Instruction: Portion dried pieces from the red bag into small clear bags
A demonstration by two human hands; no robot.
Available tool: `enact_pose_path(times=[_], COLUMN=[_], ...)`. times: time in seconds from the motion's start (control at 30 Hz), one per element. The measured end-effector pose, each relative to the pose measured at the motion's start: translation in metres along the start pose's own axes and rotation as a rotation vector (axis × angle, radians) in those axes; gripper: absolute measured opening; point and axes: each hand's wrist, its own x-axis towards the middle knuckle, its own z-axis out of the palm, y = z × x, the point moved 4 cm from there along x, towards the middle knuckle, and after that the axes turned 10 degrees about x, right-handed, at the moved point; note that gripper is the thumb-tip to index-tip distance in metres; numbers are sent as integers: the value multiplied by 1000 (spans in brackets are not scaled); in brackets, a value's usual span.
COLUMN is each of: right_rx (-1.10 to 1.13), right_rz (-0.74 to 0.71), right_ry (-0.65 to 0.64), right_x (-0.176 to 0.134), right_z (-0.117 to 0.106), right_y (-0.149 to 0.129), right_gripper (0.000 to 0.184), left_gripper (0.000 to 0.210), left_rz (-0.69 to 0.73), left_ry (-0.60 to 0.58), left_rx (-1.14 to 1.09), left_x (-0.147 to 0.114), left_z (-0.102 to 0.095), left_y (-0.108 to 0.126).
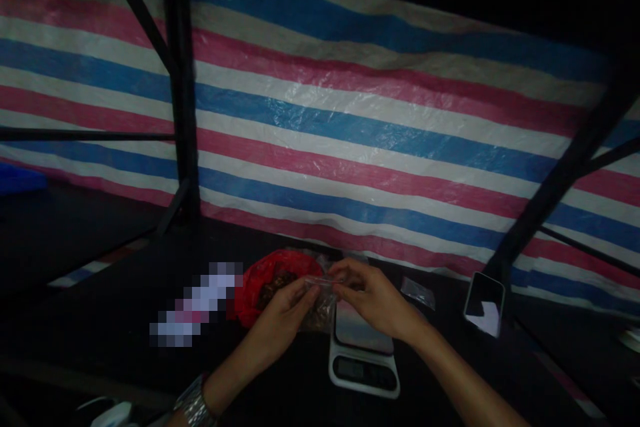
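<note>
Between my two hands is a small clear plastic bag (323, 310) with brownish bits in its lower part. My left hand (290, 303) pinches one side of its top edge, and my right hand (363, 290) pinches the other. Just behind my left hand lies an open red plastic bag (250, 287) holding dark brown pieces, too dim to name. Below my right hand sits a white digital scale (365, 373) with a shiny weighing plate. Its display is too dark to read.
A small clear packet (419, 292) lies on the dark table (200, 373) right of my hands. A phone (485, 303) leans by a black metal post at the right. A blurred-out item (200, 303) is at the left. Striped plastic sheeting (350, 133) hangs behind.
</note>
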Motion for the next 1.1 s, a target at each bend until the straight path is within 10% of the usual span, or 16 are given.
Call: enact_pose_path(times=[1.1], right_rx=[386], right_rz=[-33], right_ry=[306], right_x=[4], right_z=[28], right_y=[18], right_gripper=[36], left_gripper=[61], left_rz=[-31], left_ry=[137], left_rx=[29], left_x=[1], left_z=[-17], left_y=[9])
